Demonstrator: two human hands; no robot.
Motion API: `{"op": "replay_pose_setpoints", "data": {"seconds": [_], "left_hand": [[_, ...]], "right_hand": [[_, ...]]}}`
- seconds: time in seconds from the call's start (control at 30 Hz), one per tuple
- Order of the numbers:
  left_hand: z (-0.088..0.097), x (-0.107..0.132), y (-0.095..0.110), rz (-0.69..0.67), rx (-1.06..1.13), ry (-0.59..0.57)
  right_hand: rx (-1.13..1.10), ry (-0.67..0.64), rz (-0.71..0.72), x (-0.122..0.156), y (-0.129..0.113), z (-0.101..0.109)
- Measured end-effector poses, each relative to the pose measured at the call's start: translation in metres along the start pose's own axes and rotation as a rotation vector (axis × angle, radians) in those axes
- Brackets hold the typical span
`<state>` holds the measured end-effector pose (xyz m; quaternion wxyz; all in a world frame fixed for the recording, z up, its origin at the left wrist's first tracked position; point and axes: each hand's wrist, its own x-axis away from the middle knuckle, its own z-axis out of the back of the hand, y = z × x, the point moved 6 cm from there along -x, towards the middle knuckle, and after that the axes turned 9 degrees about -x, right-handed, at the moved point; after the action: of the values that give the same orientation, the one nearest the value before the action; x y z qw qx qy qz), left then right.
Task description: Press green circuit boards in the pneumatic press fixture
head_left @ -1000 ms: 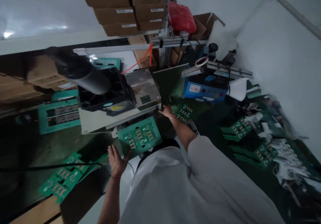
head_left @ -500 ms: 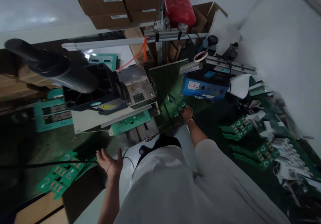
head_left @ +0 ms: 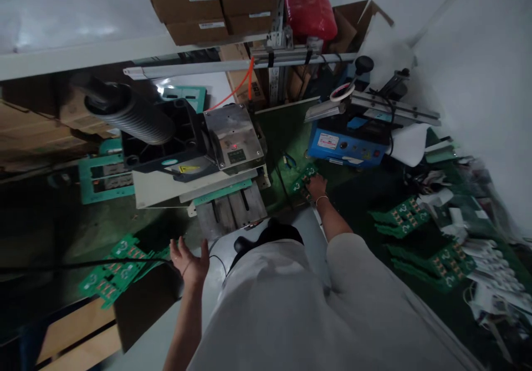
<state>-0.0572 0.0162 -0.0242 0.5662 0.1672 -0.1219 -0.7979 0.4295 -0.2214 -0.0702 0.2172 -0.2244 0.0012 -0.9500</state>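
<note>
My left hand (head_left: 190, 262) hovers open, palm up and fingers spread, near the bench's front edge beside a pile of green circuit boards (head_left: 116, 271). My right hand (head_left: 317, 187) reaches forward and rests on a green circuit board (head_left: 302, 178) lying on the dark green mat; its fingers are bent down onto the board, and I cannot make out a firm grip. A grey machine (head_left: 195, 154) with a black ribbed hose (head_left: 133, 117) stands between the hands. Only the front edge of a green board tray (head_left: 222, 192) shows under the machine's body.
A blue box-shaped device (head_left: 344, 148) with a metal arm stands behind my right hand. More green boards (head_left: 401, 214) and white parts (head_left: 486, 260) lie to the right. Teal frames (head_left: 106, 177) lie left of the machine. Cardboard boxes (head_left: 195, 5) and a red bag (head_left: 310, 10) sit behind.
The green board tray slid back under the machine until only its edge shows. My right hand moved right from the machine onto a board on the mat. My left hand drew back, palm up.
</note>
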Motion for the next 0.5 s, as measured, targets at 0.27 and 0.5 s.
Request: {"op": "replay_pose_setpoints", "data": {"seconds": [0.27, 0.5], "left_hand": [[-0.003, -0.005, 0.015, -0.085, -0.002, -0.020], [-0.003, -0.007, 0.024, -0.108, 0.006, -0.088]], "right_hand": [[0.013, 0.011, 0.053, 0.028, -0.003, 0.014], [0.043, 0.052, 0.093, 0.063, -0.017, 0.023]]}}
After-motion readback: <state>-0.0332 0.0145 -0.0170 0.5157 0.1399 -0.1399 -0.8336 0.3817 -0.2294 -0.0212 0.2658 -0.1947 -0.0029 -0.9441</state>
